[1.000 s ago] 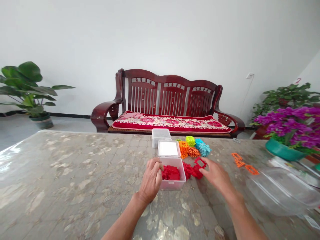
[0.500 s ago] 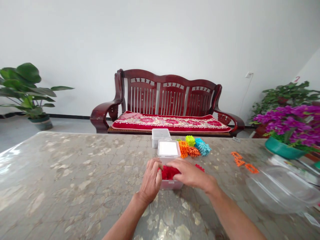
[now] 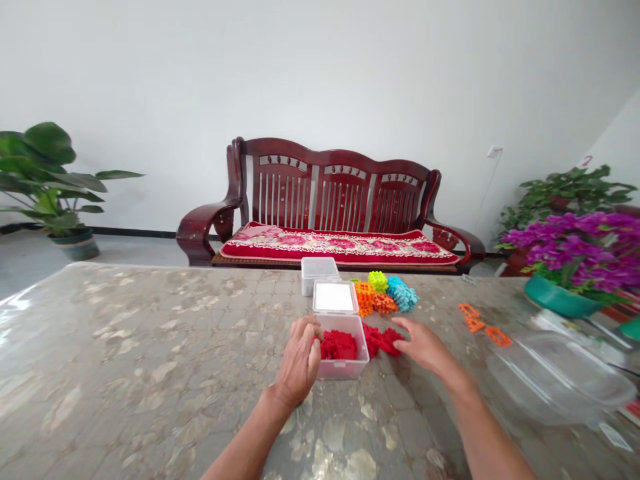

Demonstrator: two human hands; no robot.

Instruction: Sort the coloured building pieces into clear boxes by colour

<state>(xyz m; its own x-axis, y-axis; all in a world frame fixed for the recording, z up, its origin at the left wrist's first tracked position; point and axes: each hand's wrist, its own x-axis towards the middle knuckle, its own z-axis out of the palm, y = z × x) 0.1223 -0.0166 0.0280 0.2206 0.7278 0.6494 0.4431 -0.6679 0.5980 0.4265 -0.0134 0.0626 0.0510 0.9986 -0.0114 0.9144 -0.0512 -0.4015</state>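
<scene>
A clear plastic box (image 3: 341, 369) stands on the table with its lid (image 3: 335, 297) hinged back and red interlocking plastic pieces (image 3: 340, 345) inside. My left hand (image 3: 302, 353) is closed over the box's left wall, its fingertips partly hidden. Just right of the box lies a loose heap of red pieces (image 3: 379, 340). My right hand (image 3: 425, 345) is at that heap's right edge, thumb and fingers apart, with nothing seen between them.
Behind the box stand a second clear box (image 3: 319, 268) and orange (image 3: 366, 297), yellow-green (image 3: 378, 282) and blue pieces (image 3: 403, 294). To the right are flat orange pieces (image 3: 471, 319), a large clear container (image 3: 560, 377) and purple flowers in a teal pot (image 3: 563, 297).
My right hand has moved from over the box rightward to the loose red heap, uncovering the red pieces inside. My left hand stays at the box's left wall.
</scene>
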